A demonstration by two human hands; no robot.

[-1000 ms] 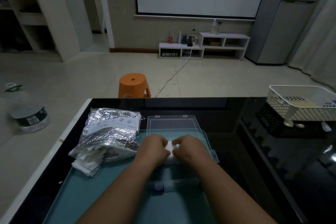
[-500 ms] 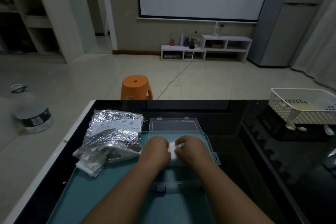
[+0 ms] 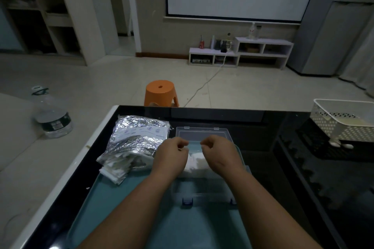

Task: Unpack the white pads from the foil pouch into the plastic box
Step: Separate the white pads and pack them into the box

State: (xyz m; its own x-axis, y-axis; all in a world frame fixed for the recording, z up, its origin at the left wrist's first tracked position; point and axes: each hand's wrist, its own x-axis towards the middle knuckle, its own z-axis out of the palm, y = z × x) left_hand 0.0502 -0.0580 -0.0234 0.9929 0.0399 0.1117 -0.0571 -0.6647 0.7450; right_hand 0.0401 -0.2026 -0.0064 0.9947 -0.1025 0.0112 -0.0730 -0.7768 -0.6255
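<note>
The crumpled foil pouch (image 3: pixel 139 137) lies on the left of the teal tray (image 3: pixel 125 198), with flat white packets (image 3: pixel 116 171) spilling from its open near end. A clear plastic box (image 3: pixel 202 195) stands open to its right, lid (image 3: pixel 202 132) folded back. A stack of white pads (image 3: pixel 195 162) sits in the box. My left hand (image 3: pixel 172 154) and right hand (image 3: pixel 220 154) hover just above the pads, a small gap between them. Both have curled fingers and pinch what looks like a thin clear wrapper stretched between them.
The tray rests on a black glass table (image 3: pixel 263 147). A white perforated basket (image 3: pixel 344 125) stands at the table's right edge. An orange stool (image 3: pixel 160 92) is beyond the far edge, and a water bottle (image 3: pixel 53 121) stands on the pale surface to the left.
My hands were pressed together over the white pads; they have now lifted slightly and pulled apart sideways, uncovering the pads between them.
</note>
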